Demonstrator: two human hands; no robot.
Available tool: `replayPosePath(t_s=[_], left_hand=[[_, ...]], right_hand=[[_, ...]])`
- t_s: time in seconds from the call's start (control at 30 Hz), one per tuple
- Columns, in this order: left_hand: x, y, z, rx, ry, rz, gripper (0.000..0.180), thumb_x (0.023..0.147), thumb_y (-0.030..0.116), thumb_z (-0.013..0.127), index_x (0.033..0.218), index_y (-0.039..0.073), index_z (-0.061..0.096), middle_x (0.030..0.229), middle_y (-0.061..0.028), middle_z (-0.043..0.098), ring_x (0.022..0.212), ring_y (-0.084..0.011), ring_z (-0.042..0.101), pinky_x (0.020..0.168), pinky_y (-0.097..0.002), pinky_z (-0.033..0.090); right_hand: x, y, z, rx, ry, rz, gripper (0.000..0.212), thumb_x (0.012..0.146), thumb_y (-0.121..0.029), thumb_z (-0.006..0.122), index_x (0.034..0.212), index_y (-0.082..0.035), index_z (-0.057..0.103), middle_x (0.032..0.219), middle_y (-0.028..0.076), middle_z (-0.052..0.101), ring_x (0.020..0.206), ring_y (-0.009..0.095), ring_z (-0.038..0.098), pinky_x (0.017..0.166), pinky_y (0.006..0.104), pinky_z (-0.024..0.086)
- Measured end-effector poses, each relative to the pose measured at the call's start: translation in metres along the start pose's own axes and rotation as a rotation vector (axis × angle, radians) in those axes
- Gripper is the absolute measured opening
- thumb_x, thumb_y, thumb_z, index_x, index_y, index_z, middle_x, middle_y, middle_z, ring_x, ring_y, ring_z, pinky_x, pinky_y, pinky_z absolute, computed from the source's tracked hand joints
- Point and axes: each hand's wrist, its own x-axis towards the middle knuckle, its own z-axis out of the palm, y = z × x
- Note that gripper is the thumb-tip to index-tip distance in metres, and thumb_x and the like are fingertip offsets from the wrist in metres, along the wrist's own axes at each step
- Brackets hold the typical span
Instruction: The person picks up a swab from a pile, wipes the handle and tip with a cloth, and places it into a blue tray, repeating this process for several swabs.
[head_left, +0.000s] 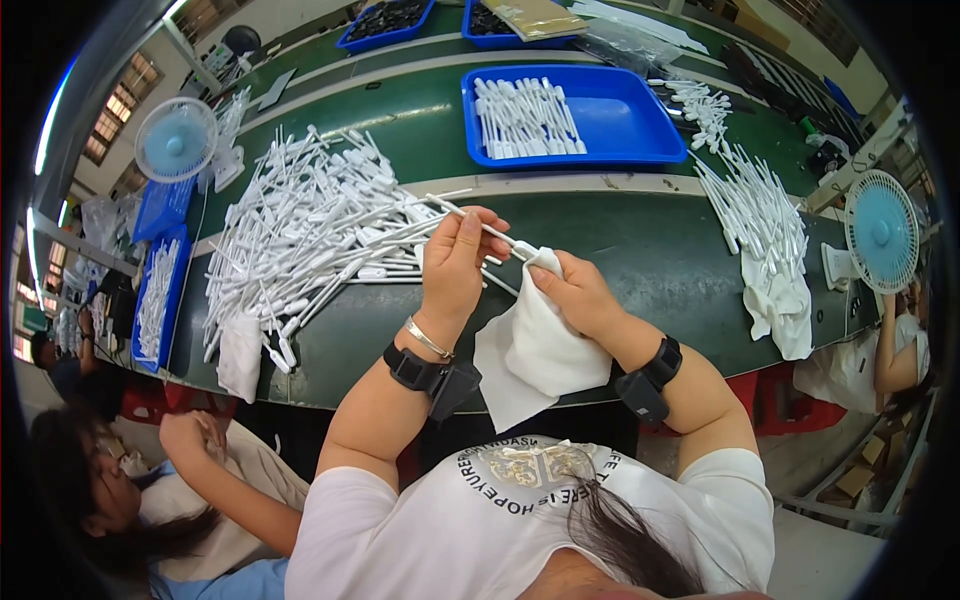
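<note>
My left hand [460, 258] pinches a thin white plastic stick [497, 236] that has a thicker white end. My right hand [578, 292] is closed on a white cloth [548, 345], which is folded around the stick's thicker end and hangs down over the table edge. The stick slants between my two hands, above the dark green table [655, 255]. Close to my left hand lies a big loose pile of similar white sticks [310, 215]. What my right fingers press inside the cloth is hidden.
A blue tray [630, 115] beyond my hands holds a row of white sticks. More sticks [760, 215] lie at the right, near another cloth [777, 310]. Small fans [176, 140] stand at both sides. A person [215, 470] sits close at my left, another at far right.
</note>
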Motion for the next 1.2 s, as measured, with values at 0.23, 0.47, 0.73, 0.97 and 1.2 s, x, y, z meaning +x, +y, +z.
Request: replayPosePath(t_s=[0.23, 0.47, 0.73, 0.97, 1.2], left_hand=[[0.088, 0.029, 0.028, 0.165, 0.026, 0.062, 0.024, 0.092, 0.023, 0.046, 0.091, 0.001, 0.056, 0.081, -0.0078, 0.059, 0.062, -0.011, 0.057, 0.056, -0.0231, 0.048], [0.214, -0.043, 0.049, 0.411, -0.021, -0.164, 0.027, 0.087, 0.026, 0.052, 0.088, -0.001, 0.057, 0.073, -0.007, 0.058, 0.055, -0.0131, 0.057, 0.048, -0.0241, 0.047], [0.235, -0.089, 0.062, 0.973, -0.088, -0.389, 0.029, 0.084, 0.021, 0.054, 0.075, -0.005, 0.062, 0.066, -0.0117, 0.062, 0.051, -0.018, 0.061, 0.044, -0.0271, 0.049], [0.196, -0.019, 0.039, 1.153, -0.211, -0.209, 0.024, 0.081, 0.02, 0.056, 0.089, -0.002, 0.063, 0.073, -0.0073, 0.063, 0.05, -0.0124, 0.057, 0.047, -0.0238, 0.047], [0.08, 0.096, -0.012, 1.547, -0.669, -0.457, 0.019, 0.08, 0.015, 0.056, 0.089, 0.0, 0.063, 0.069, -0.0067, 0.062, 0.055, -0.0127, 0.058, 0.052, -0.0268, 0.046]], right_hand=[[0.001, 0.0, -0.007, -0.151, 0.001, -0.099, 0.028, 0.086, -0.027, 0.054, 0.094, 0.0, 0.054, 0.076, 0.006, 0.058, 0.071, 0.014, 0.056, 0.064, 0.029, 0.045], [-0.006, -0.013, -0.012, -0.661, 0.06, -0.31, 0.039, 0.079, -0.039, 0.056, 0.084, 0.0, 0.056, 0.079, 0.017, 0.059, 0.073, 0.033, 0.058, 0.065, 0.0402, 0.046], [-0.007, -0.009, -0.017, -0.784, -0.038, -0.297, 0.043, 0.078, -0.043, 0.054, 0.076, 0.0, 0.056, 0.077, 0.018, 0.059, 0.073, 0.036, 0.057, 0.064, 0.0441, 0.046], [-0.003, -0.008, -0.015, -0.81, -0.033, -0.324, 0.04, 0.08, -0.042, 0.052, 0.075, -0.002, 0.057, 0.076, 0.018, 0.06, 0.071, 0.037, 0.057, 0.063, 0.0449, 0.046], [0.0, -0.015, -0.02, -0.751, -0.069, -0.24, 0.034, 0.082, -0.036, 0.052, 0.074, -0.003, 0.056, 0.072, 0.019, 0.058, 0.069, 0.037, 0.056, 0.06, 0.0424, 0.043]])
